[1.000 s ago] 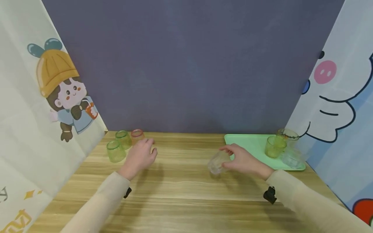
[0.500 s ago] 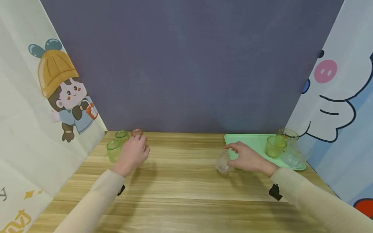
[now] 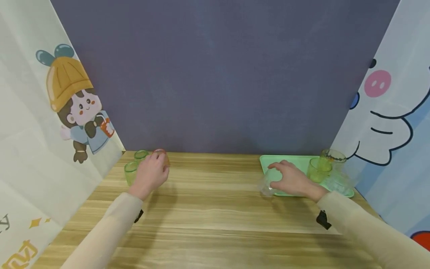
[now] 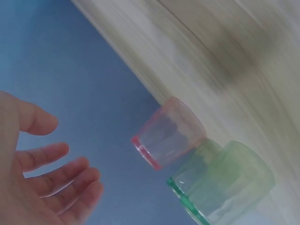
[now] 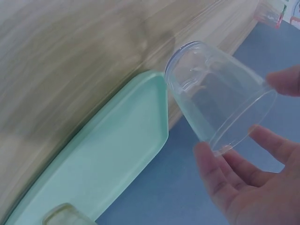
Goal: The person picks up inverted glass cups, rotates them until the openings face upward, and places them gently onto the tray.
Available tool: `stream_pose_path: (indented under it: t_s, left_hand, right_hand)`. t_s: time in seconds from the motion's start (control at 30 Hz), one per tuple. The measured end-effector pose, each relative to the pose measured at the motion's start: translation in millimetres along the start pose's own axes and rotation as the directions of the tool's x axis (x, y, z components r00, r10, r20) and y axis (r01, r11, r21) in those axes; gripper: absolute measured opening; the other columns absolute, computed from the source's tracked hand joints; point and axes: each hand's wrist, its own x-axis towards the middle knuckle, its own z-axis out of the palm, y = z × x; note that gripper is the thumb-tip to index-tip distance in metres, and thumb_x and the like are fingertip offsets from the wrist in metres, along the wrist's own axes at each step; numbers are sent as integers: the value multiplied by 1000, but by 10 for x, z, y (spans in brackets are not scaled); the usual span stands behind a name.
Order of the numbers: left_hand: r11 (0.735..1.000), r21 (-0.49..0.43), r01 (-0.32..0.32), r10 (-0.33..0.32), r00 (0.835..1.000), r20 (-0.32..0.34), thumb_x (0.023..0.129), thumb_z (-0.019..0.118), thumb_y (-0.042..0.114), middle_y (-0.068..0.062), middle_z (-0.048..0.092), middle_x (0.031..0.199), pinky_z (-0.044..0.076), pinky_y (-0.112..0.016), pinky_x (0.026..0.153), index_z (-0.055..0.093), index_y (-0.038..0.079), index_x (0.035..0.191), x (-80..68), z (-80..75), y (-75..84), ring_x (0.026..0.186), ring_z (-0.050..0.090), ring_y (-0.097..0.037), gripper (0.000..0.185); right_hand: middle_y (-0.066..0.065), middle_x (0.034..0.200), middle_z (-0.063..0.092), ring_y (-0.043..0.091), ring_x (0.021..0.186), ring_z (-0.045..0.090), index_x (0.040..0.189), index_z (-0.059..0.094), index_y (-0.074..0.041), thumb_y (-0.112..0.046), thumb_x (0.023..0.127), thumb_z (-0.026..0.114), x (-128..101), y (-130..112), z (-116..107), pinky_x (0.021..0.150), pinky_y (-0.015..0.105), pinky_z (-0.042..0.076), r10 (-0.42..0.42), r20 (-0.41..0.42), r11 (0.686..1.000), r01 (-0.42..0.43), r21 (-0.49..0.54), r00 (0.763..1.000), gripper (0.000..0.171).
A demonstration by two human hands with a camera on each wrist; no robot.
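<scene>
At the far left of the wooden worktop [image 3: 208, 209], close to the cartoon-printed curtain [image 3: 40, 123], stand two translucent green plastic cups [image 3: 130, 172] and a translucent pink plastic cup [image 4: 166, 137], all upside down on their rims and crowded together. The left hand [image 3: 150, 175] is at the pink cup, fingers loosely spread and holding nothing; the left wrist view shows a gap between fingertips and cup. By the look of it, this hand is on its reach for the pink cup, and closing on it calls for the fingers to wrap its smooth, slightly tapered wall without knocking the green neighbour that touches it.

Further right, the right hand [image 3: 291, 181] grips a clear, thin-walled plastic cup [image 5: 220, 108], tilted on its side, thumb on one side of the wider rim and fingers on the other. The cup hangs over the near left corner of the flat mint-green plastic tray [image 5: 108, 168]. Setting it down would need turning it level and lowering it onto bare tray. At the tray's right end stand a green cup [image 3: 315, 170] and two clear ones, glossy and see-through.
</scene>
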Motion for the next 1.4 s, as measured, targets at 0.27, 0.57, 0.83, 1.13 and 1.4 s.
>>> stream_pose_path:
  t_s: [0.27,0.57,0.83,1.13,1.4]
  left_hand:
    - [999,9,51,-51,998,30,92,60,15,-29,61,107,51,-58,76,61,-7,123,-28,-30,-120,94,59,-46,38]
    - [996,39,82,-84,995,58,92,58,16,-33,59,112,49,-63,86,59,-11,121,-30,-19,-264,107,56,-53,40]
    - [991,73,109,-116,989,95,92,59,17,-35,57,114,48,-63,89,58,-12,122,-43,41,-449,107,55,-54,42]
    - [983,110,148,-161,979,124,91,55,18,-37,55,120,45,-66,92,56,-11,122,-54,80,-545,113,52,-56,42]
    - [974,110,197,-213,965,151,93,55,20,-40,50,125,42,-68,96,52,-11,131,-49,79,-584,118,47,-58,49]
  right_hand:
    - [19,121,58,42,111,56,134,62,-3,-30,85,70,0,75,-69,84,55,50,37,-6,997,-37,-64,999,57]
    - [23,125,55,46,116,51,135,61,-4,-31,86,69,11,172,-110,85,59,48,53,-2,994,-53,-101,999,56]
    - [23,121,56,43,109,53,135,62,-4,-31,85,70,5,295,-132,79,57,49,42,-26,987,-46,-153,999,57]
    - [24,122,54,44,111,51,136,60,-2,-32,86,69,-36,415,-166,76,57,49,80,-5,985,-80,-156,997,58]
    - [27,121,54,45,107,52,134,60,0,-31,87,69,-57,508,-191,77,57,47,71,-15,986,-72,-153,997,57]
